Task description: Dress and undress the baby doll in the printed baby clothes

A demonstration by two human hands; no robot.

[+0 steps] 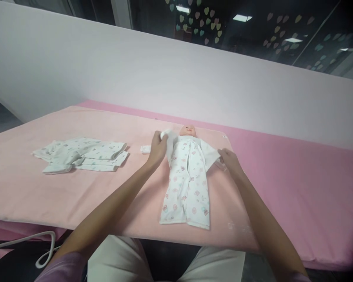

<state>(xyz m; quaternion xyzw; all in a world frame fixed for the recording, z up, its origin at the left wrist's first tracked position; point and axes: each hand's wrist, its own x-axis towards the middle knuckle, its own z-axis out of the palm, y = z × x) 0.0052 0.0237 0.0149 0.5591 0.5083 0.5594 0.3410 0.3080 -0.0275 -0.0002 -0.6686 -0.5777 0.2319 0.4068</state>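
Observation:
A baby doll (188, 130) lies face up with its head toward the wall. A white baby garment (191, 180) with small pink and teal prints is spread over its body, split down the front below the chest. My left hand (159, 148) is closed on the white sleeve at the doll's side, and that sleeve is lifted and bunched. On the other side, my right hand (230, 159) pinches the end of the other sleeve, which is stretched outward. The doll's arms and legs are hidden by the cloth.
Folded white printed baby clothes (82, 154) lie to the left on the peach mat (129, 188). Next to my left wrist is a small white printed piece (145, 149). The pink padded surface (297, 196) extends right. A white wall (164, 78) stands behind; a white cable (45, 250) hangs lower left.

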